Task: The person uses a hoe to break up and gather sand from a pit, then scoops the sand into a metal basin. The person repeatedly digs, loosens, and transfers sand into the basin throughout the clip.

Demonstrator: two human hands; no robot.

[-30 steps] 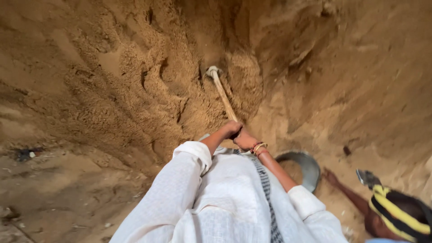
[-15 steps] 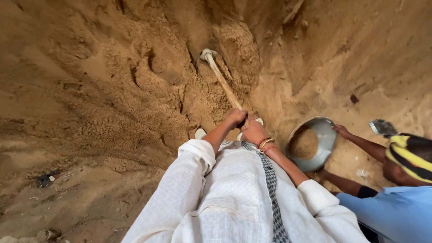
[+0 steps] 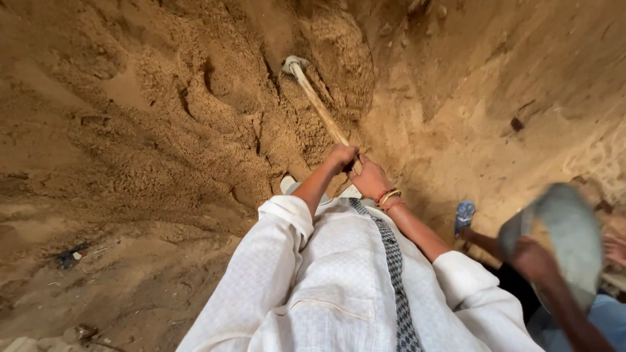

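A: State the grip.

B: Left hand point(image 3: 341, 158) and right hand point(image 3: 369, 179) are both closed round the lower end of the hoe handle point(image 3: 319, 104), left ahead of right, touching or nearly so. The hoe head point(image 3: 291, 64) is sunk into the sand pile point(image 3: 195, 111), near the top of a furrow.

A: First hazard?

B: Likely the sand face. It stands steep above the hoe head, with loose clods point(image 3: 339, 39) beside it. Undercutting at the head could bring that mass down over the handle and the feet point(image 3: 287, 184).

A: Second hazard?

B: A co-worker's hand point(image 3: 531, 257) holds a metal pan point(image 3: 567, 241) just right of the person's right elbow. The pan is blurred, so its exact position cannot be told. A hard pull on the handle would drive the elbows back toward it, and a strike is possible.

A: Anything on the grip itself?

B: Both hands sit at one end of the handle. Leverage is high, control of the head low; if the head frees suddenly, the handle may jerk toward the body.

A: Footing?

B: Loose sand underfoot. A slip is plausible.
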